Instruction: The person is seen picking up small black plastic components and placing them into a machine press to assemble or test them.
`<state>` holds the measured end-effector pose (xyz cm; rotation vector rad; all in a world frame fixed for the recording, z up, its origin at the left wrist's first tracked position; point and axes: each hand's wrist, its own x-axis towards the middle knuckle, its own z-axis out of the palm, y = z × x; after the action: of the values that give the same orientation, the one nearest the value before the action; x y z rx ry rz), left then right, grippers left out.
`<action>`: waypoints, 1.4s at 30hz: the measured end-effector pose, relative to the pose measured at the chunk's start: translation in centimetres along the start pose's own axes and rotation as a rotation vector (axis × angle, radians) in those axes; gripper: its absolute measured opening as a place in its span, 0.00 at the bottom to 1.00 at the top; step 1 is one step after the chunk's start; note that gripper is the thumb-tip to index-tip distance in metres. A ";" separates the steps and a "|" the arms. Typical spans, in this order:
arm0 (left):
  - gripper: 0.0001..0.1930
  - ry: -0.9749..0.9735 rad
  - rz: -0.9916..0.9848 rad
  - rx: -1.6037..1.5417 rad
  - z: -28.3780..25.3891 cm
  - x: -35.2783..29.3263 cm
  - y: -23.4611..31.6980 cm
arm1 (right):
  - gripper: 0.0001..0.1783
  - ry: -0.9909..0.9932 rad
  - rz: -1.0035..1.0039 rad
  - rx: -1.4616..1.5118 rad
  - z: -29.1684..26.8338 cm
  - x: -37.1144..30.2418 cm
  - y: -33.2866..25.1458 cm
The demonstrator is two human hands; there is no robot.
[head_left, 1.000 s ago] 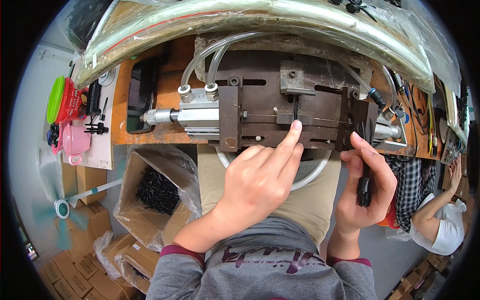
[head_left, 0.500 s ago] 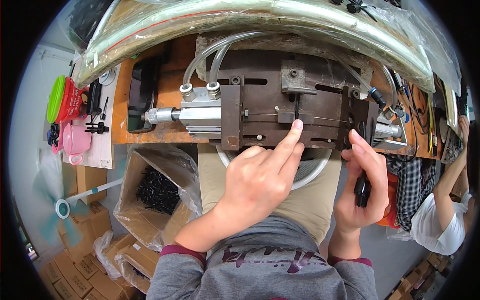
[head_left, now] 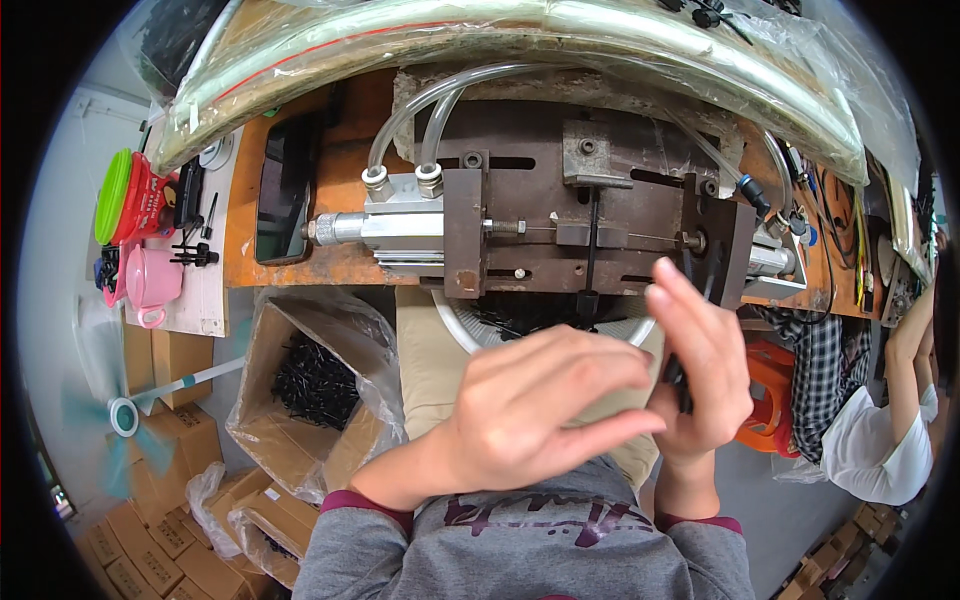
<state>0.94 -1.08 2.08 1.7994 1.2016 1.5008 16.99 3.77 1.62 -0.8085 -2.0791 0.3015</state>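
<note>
A brown metal fixture (head_left: 640, 205) with a pneumatic cylinder (head_left: 402, 222) on its left side stands in front of me. Across its middle lies a slim black plastic rod (head_left: 592, 250), its thicker end sticking out past the near edge; neither hand touches it. My left hand (head_left: 545, 405) is between the fixture and my body, fingers stretched toward my right hand, nothing visible in them. My right hand (head_left: 705, 375) curls around black plastic rods (head_left: 676, 375), largely hidden by its fingers, with the forefinger and middle finger raised.
An open carton (head_left: 315, 385) of black rods stands lower left. A round white-rimmed container (head_left: 458, 325) with black pieces sits under the fixture's near edge. On the bench are a phone (head_left: 284, 190) and a pink cup (head_left: 153, 277). Another person's arm (head_left: 908, 350) is at the right.
My left hand has drawn back from the black rod in the fixture toward my right hand. The rod now sticks out nearer to me, and pins on both sides of the fixture have come inward.
</note>
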 end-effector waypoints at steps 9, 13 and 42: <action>0.17 0.004 -0.003 0.015 -0.1 -0.2 0.0 | 0.24 -0.107 -0.044 0.076 1.0 -0.3 -0.2; 0.18 -0.012 0.015 0.181 -0.2 -0.4 0.2 | 0.24 -0.001 -0.002 0.053 1.3 -0.6 0.1; 0.12 -0.243 0.065 0.818 0.0 0.4 -1.5 | 0.24 0.016 0.158 0.278 -1.1 -1.4 0.3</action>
<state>0.49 0.03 1.04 2.4499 1.7897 0.8054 18.55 2.98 1.20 -0.8018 -1.9070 0.6522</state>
